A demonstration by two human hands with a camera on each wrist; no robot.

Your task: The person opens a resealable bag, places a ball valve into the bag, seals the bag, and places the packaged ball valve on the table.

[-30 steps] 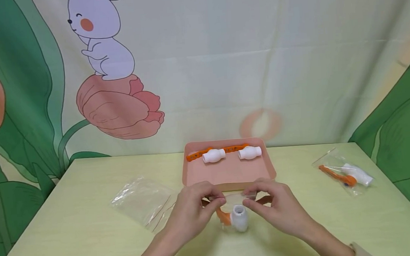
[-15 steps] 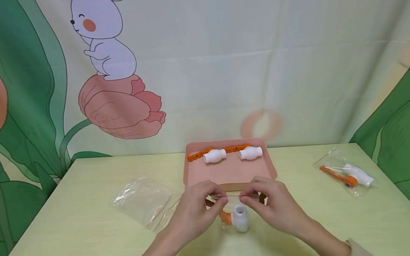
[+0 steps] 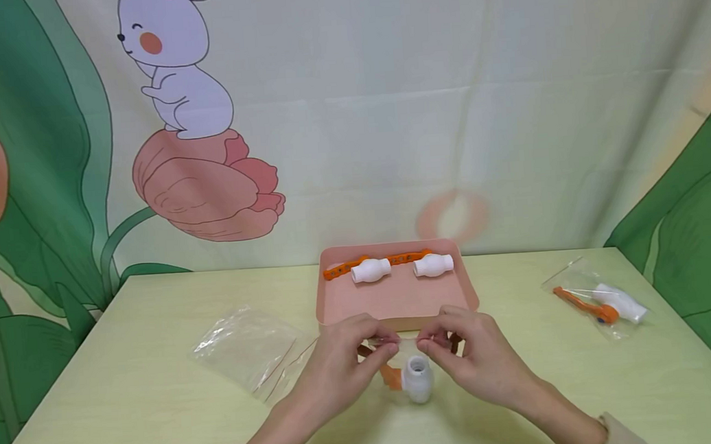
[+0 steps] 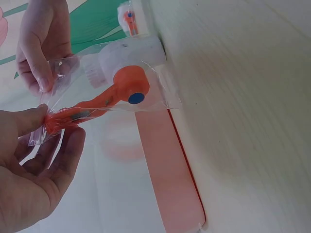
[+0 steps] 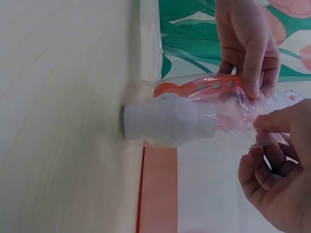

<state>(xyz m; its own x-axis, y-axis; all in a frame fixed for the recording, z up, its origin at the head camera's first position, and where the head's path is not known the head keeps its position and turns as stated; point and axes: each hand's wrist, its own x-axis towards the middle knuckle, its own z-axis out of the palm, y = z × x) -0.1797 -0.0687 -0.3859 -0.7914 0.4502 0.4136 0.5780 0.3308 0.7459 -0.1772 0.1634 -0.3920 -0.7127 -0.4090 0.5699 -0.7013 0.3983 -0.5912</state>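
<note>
My left hand (image 3: 346, 360) and right hand (image 3: 479, 354) pinch the top edge of a clear zip-lock bag (image 5: 233, 141), thumbs against fingers, with a small gap between the two hands. Inside the bag are a white plastic fitting (image 5: 165, 119), bulged in the middle with an open round end, and an orange handle (image 4: 130, 80) with a blue dot on its round head. In the head view the fitting stands upright near the table surface. The handle slants up toward my left fingers in the left wrist view, its narrow end bunched in the plastic.
Behind my hands stands a pink tray (image 3: 392, 302) with two white fittings (image 3: 371, 270) and orange handles (image 3: 410, 257). Flat clear bags (image 3: 247, 350) lie at the left. Another bagged set (image 3: 603, 304) lies at the right. A printed curtain (image 3: 348, 112) hangs behind the table.
My hands have drawn slightly closer together along the bag's top edge, the left fingertips shifting right. Both hands pinch the bag throughout. The tray and the other bags stay in place.
</note>
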